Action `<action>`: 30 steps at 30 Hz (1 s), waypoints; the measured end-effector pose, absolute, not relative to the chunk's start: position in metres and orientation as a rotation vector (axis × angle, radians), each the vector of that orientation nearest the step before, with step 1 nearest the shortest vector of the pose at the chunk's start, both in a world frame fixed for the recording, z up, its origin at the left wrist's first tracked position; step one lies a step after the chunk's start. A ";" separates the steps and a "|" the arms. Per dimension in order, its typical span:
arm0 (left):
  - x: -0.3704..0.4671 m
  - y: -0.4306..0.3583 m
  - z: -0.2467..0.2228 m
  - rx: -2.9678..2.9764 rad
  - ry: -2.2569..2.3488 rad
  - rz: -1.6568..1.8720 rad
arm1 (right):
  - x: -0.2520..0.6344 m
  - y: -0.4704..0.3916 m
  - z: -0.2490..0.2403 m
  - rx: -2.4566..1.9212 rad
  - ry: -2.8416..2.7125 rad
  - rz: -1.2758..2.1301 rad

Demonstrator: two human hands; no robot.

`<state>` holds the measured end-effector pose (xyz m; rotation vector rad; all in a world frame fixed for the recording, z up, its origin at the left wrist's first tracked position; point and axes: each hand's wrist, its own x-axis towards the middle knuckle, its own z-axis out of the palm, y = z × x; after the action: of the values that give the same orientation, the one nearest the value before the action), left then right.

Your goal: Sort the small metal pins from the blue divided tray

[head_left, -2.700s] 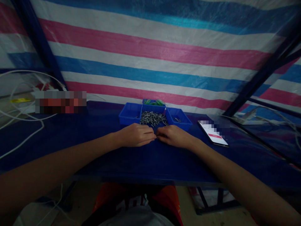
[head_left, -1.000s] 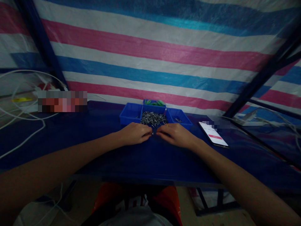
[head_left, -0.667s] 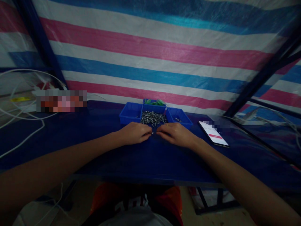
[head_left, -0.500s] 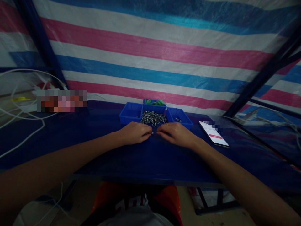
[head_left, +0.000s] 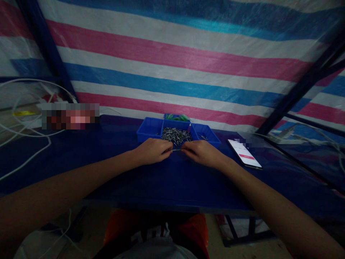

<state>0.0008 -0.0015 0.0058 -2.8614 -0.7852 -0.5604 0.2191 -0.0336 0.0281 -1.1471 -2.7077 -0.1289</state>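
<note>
Between my hands runs a thin, light metal rod (head_left: 176,150), level and just above the table. My left hand (head_left: 154,151) pinches its left end, and my right hand (head_left: 201,151) pinches the other. My fingers hide both ends, so its exact kind is unclear. Right behind the hands, a heap of small dark and silvery metal pieces (head_left: 176,136) fills the middle spot between blue bins. The left blue bin (head_left: 149,131) shows only bare blue inside. A few small metal pieces lie in the right blue bin (head_left: 212,138).
Green items sit in the back blue bin (head_left: 177,123). A lit phone (head_left: 244,154) lies on the blue table (head_left: 172,183) to the right. White cables (head_left: 50,144) loop at the left. A striped plastic sheet (head_left: 175,64) hangs behind, between blue metal posts.
My hands have drawn slightly apart, and the thin rod now shows stretched between them. Before, only a small shiny tip showed at my left fingertips. The bins and phone stay put.
</note>
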 end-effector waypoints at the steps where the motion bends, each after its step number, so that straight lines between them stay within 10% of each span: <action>1: 0.001 -0.002 0.006 -2.861 -0.774 -0.579 | 0.219 -0.033 0.028 -1.155 -2.714 -0.121; 30: 0.001 -0.003 0.005 -2.865 -0.672 -0.581 | 0.219 -0.033 0.026 -1.124 -2.723 -0.092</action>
<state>0.0014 -0.0026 0.0050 -2.8647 -0.6720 -0.5812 0.2193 -0.0329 0.0264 -1.1236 -2.7225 -0.0918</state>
